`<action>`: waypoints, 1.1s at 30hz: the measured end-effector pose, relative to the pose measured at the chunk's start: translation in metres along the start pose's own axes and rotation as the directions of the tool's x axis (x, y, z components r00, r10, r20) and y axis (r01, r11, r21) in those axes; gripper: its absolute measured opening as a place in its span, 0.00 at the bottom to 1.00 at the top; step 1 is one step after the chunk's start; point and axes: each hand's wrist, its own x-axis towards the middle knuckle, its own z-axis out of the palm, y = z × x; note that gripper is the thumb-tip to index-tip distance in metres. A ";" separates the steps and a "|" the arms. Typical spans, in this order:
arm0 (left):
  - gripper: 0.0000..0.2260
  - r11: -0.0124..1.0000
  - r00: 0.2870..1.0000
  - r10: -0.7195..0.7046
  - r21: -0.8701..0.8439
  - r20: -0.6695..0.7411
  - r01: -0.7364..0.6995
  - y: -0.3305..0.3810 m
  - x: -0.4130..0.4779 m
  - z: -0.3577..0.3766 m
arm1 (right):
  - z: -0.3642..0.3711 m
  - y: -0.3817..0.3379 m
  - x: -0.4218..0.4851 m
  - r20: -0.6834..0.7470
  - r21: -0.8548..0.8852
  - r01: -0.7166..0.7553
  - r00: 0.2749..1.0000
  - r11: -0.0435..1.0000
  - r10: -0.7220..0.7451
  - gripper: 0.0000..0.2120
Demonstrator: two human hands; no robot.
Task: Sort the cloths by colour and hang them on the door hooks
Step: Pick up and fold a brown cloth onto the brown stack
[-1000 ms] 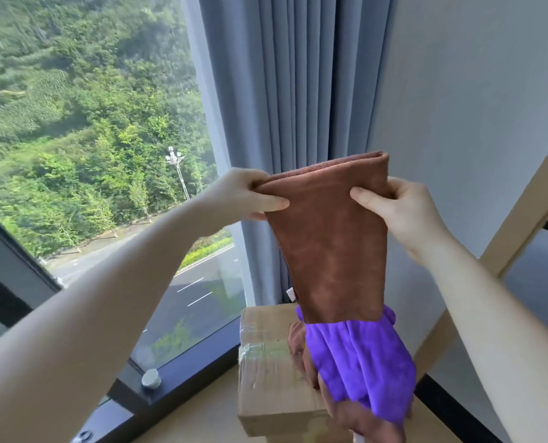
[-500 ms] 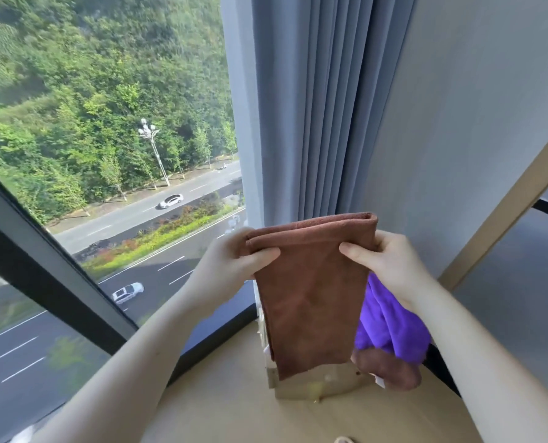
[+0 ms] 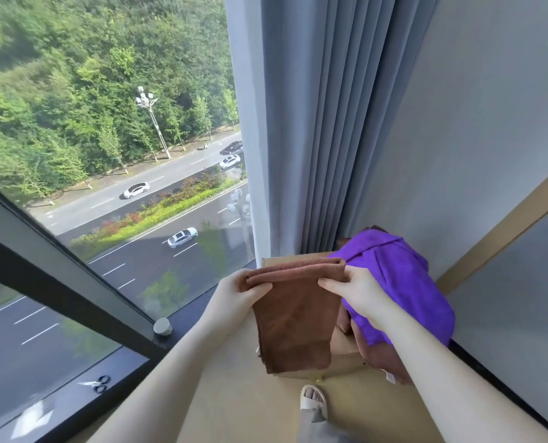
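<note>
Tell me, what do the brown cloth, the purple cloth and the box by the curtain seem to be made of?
The brown cloth looks like soft microfibre or terry: matt, with a fuzzy nap and limp folds. The purple cloth seems the same kind of fabric, matt with soft creases. The box looks like plain tan cardboard, dull with stiff straight edges.
</note>
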 end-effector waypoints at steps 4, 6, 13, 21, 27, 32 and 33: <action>0.03 0.998 0.995 -0.068 -0.018 -0.074 0.067 -0.008 0.048 0.012 | 0.000 0.004 0.059 -0.019 -0.039 -0.020 1.000 0.999 0.019 0.07; 0.04 0.996 0.992 -0.090 -0.024 -0.088 0.088 -0.010 0.074 0.016 | 0.000 0.006 0.089 -0.031 -0.079 -0.025 0.999 0.997 0.023 0.07; 0.02 0.967 0.958 -0.245 0.029 -0.150 0.252 -0.029 0.162 0.030 | -0.009 0.020 0.179 -0.082 -0.351 -0.072 0.996 0.934 0.045 0.13; 0.11 0.911 0.908 -0.359 0.131 -0.217 0.392 -0.061 0.238 0.041 | 0.001 0.036 0.258 0.017 -0.613 -0.104 0.989 0.783 0.145 0.17; 0.15 0.867 0.868 -0.418 0.169 -0.269 0.470 -0.096 0.273 0.044 | 0.018 0.056 0.296 -0.019 -0.722 -0.163 0.976 0.673 0.216 0.18; 0.17 0.865 0.885 -0.370 0.243 -0.282 0.439 -0.114 0.284 0.054 | 0.025 0.071 0.301 -0.136 -0.783 -0.212 0.976 0.585 0.172 0.18; 0.15 0.852 0.912 -0.309 0.349 -0.270 0.391 -0.118 0.281 0.058 | 0.025 0.076 0.297 -0.152 -0.817 -0.192 0.981 0.543 0.117 0.17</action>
